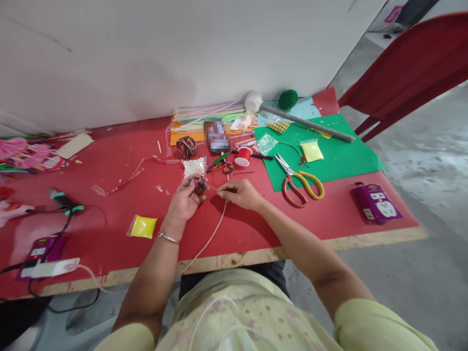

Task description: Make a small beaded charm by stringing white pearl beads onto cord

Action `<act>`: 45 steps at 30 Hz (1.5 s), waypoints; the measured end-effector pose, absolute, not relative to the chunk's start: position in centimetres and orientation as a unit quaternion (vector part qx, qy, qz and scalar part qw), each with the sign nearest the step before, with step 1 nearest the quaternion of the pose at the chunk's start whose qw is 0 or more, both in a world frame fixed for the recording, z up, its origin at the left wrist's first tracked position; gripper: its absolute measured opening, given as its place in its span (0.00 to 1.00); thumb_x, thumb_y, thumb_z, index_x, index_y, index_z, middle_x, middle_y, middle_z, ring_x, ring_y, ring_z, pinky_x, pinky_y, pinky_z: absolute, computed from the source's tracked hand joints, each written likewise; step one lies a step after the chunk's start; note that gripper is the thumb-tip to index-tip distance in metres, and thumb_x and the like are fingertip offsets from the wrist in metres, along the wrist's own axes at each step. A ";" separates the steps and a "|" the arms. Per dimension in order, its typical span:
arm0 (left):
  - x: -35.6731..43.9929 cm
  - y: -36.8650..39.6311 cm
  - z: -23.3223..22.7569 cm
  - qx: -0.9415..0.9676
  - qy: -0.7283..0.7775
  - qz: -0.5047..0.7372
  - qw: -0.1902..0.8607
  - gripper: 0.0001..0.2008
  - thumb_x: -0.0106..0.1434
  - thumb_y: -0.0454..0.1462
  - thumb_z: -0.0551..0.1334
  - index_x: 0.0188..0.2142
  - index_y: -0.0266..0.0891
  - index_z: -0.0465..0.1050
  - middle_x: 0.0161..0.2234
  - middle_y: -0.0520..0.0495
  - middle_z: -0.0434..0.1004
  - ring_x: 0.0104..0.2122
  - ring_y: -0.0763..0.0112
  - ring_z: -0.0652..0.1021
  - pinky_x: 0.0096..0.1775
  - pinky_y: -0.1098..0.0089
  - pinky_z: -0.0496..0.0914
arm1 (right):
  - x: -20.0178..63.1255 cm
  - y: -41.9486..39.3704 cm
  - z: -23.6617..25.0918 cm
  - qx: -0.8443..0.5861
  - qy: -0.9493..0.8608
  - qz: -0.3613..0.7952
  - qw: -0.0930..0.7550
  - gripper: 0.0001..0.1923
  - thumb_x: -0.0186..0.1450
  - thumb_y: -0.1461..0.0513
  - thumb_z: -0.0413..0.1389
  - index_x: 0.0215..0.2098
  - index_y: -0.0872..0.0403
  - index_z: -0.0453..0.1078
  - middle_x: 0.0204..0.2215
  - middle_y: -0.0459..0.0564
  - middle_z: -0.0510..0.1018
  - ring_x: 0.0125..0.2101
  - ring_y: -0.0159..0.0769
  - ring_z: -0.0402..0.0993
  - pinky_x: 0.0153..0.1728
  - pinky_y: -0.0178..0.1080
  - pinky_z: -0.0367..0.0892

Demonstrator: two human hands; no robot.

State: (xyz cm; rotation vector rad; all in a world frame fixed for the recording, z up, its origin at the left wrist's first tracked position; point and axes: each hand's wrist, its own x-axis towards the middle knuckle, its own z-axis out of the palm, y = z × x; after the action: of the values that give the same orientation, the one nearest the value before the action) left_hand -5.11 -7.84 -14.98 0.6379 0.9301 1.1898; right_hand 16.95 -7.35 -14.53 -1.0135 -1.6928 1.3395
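Between the fingers of my left hand [186, 199] is a small multicoloured yarn ball [200, 184]. To its right, my right hand [239, 194] is closed in a pinch on a thin thread [212, 188] that runs to the ball. Just beyond my hands lie a bag of white beads [195, 167], a loop of multicoloured yarn [228, 168] and a spool of red thread [243, 156]. A larger multicoloured yarn ball [186, 146] sits behind the beads. Scissors [298, 180] with red and yellow handles rest to the right, their blades apart.
A purple box [376, 202] stands at the right edge, another purple box [54, 247] with cables at the left. A glue gun [65, 201] and a yellow packet [143, 227] lie left. Green paper [343, 161], a grey stick [310, 124] and a green yarn ball [288, 99] are at the back right.
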 end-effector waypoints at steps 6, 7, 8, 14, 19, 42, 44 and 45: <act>-5.0 -7.8 -14.9 0.275 0.408 0.528 0.693 0.16 0.58 0.39 0.71 0.46 0.42 0.76 0.41 0.48 0.82 0.32 0.70 0.82 0.26 0.74 0.73 | 16.9 -7.3 -14.9 -0.385 -0.666 0.512 0.382 0.11 0.64 0.58 0.62 0.37 0.57 0.81 0.31 0.50 0.84 0.30 0.32 0.77 0.32 0.32 0.68; -5.0 -7.8 -14.9 0.274 0.405 0.526 0.695 0.16 0.58 0.39 0.72 0.46 0.42 0.76 0.41 0.47 0.82 0.32 0.70 0.82 0.25 0.74 0.72 | 16.9 -7.2 -15.0 -0.383 -0.667 0.510 0.385 0.11 0.64 0.58 0.62 0.37 0.57 0.81 0.32 0.50 0.84 0.30 0.32 0.77 0.33 0.33 0.69; -5.0 -7.8 -14.9 0.274 0.403 0.525 0.698 0.16 0.58 0.39 0.72 0.46 0.41 0.76 0.41 0.47 0.82 0.30 0.70 0.81 0.23 0.75 0.70 | 16.9 -7.2 -15.1 -0.382 -0.667 0.509 0.388 0.11 0.64 0.58 0.62 0.37 0.57 0.82 0.32 0.51 0.85 0.31 0.33 0.78 0.33 0.33 0.70; -5.0 -7.9 -14.5 0.268 0.383 0.518 0.716 0.18 0.59 0.43 0.70 0.47 0.39 0.77 0.42 0.44 0.81 0.25 0.76 0.76 0.18 0.79 0.62 | 16.9 -7.2 -15.2 -0.382 -0.680 0.495 0.384 0.10 0.65 0.58 0.61 0.38 0.55 0.82 0.34 0.50 0.86 0.33 0.36 0.80 0.36 0.35 0.72; -4.8 -7.9 -14.6 0.278 0.402 0.526 0.696 0.17 0.57 0.39 0.72 0.46 0.38 0.78 0.40 0.45 0.81 0.24 0.79 0.73 0.19 0.80 0.62 | 17.0 -7.2 -15.2 -0.381 -0.690 0.480 0.386 0.09 0.65 0.58 0.61 0.37 0.55 0.82 0.33 0.50 0.85 0.33 0.35 0.80 0.35 0.34 0.71; -4.8 -7.9 -15.0 0.267 0.422 0.523 0.691 0.16 0.56 0.39 0.71 0.44 0.36 0.79 0.37 0.45 0.82 0.22 0.80 0.72 0.19 0.79 0.63 | 16.9 -6.8 -15.8 -0.375 -0.705 0.451 0.398 0.08 0.66 0.59 0.62 0.37 0.54 0.82 0.34 0.50 0.86 0.35 0.36 0.81 0.38 0.35 0.73; -4.7 -7.9 -15.0 0.267 0.419 0.515 0.698 0.16 0.57 0.39 0.71 0.44 0.36 0.79 0.37 0.44 0.82 0.22 0.80 0.72 0.19 0.79 0.63 | 16.9 -6.7 -16.1 -0.377 -0.704 0.450 0.401 0.07 0.65 0.59 0.62 0.37 0.54 0.82 0.34 0.50 0.86 0.34 0.36 0.81 0.38 0.35 0.72; -4.6 -7.9 -15.1 0.269 0.419 0.511 0.701 0.16 0.57 0.39 0.71 0.45 0.37 0.79 0.37 0.45 0.82 0.22 0.80 0.72 0.19 0.79 0.63 | 16.8 -6.7 -16.2 -0.379 -0.702 0.450 0.402 0.07 0.65 0.59 0.62 0.37 0.54 0.82 0.34 0.50 0.85 0.34 0.36 0.81 0.38 0.35 0.72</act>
State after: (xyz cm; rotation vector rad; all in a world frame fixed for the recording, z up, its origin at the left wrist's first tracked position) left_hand -4.61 -7.93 -15.06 0.5982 0.9332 1.1388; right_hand 16.82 -6.74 -16.17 -0.9580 -1.7738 1.1377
